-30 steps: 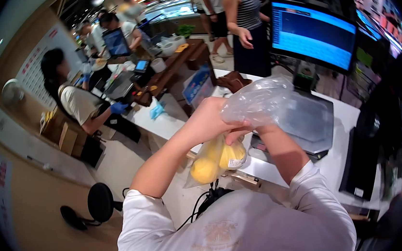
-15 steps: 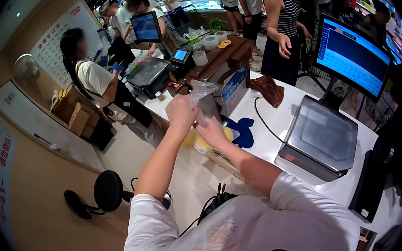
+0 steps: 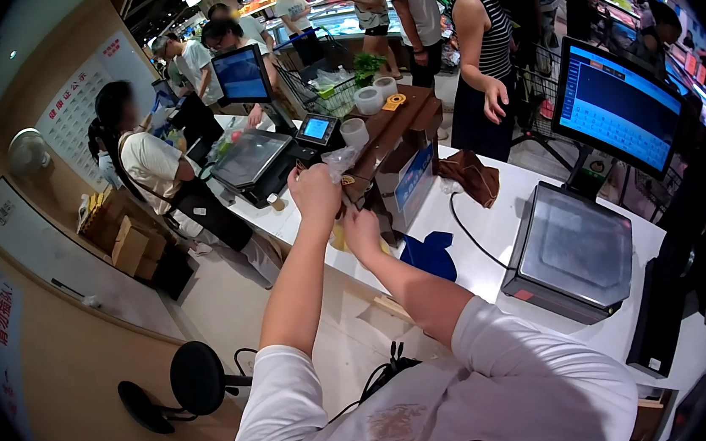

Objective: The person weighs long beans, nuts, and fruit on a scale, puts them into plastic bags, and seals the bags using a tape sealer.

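Both arms reach forward over the counter's near edge. My left hand (image 3: pixel 317 195) is a closed fist round the gathered top of a clear plastic bag (image 3: pixel 342 164), whose loose end sticks out above the fist. Just below and to the right, my right hand (image 3: pixel 363 235) is closed on the bag's neck. Something yellow (image 3: pixel 339 239) shows beside the right hand, low in the bag; most of it is hidden by that hand. A dark blue cloth-like item (image 3: pixel 429 256) lies on the counter right of my right wrist.
A weighing scale (image 3: pixel 574 242) with a lit screen (image 3: pixel 618 106) stands to my right. Ahead is a brown wooden stand (image 3: pixel 403 126) bearing plastic rolls (image 3: pixel 369 100). Brown crumpled material (image 3: pixel 470 179) lies on the white counter. A co-worker (image 3: pixel 165 166) stands left; a person in stripes (image 3: pixel 485 46) stands opposite.
My hands have drawn slightly closer together on the bag, the right moving left. The yellow contents now show less beside my right hand. The view has shifted a little.
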A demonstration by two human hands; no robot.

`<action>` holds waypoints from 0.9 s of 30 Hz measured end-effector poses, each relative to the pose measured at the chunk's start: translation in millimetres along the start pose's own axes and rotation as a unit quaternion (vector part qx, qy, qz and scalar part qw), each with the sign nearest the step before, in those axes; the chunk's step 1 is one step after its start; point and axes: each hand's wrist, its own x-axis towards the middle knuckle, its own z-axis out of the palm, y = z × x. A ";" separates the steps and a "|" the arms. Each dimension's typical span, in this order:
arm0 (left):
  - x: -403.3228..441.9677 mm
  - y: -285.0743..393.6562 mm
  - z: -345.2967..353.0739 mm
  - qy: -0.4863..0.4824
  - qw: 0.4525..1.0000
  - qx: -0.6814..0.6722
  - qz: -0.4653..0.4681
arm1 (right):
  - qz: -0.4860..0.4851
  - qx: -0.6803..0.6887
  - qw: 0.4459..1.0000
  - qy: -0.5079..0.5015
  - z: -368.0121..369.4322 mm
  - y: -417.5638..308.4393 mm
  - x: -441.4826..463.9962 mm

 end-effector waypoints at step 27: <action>-12.5 -9.2 15.9 0.138 0.986 -0.051 0.072 | -0.106 -0.049 0.992 -0.037 -34.1 -18.1 -2.8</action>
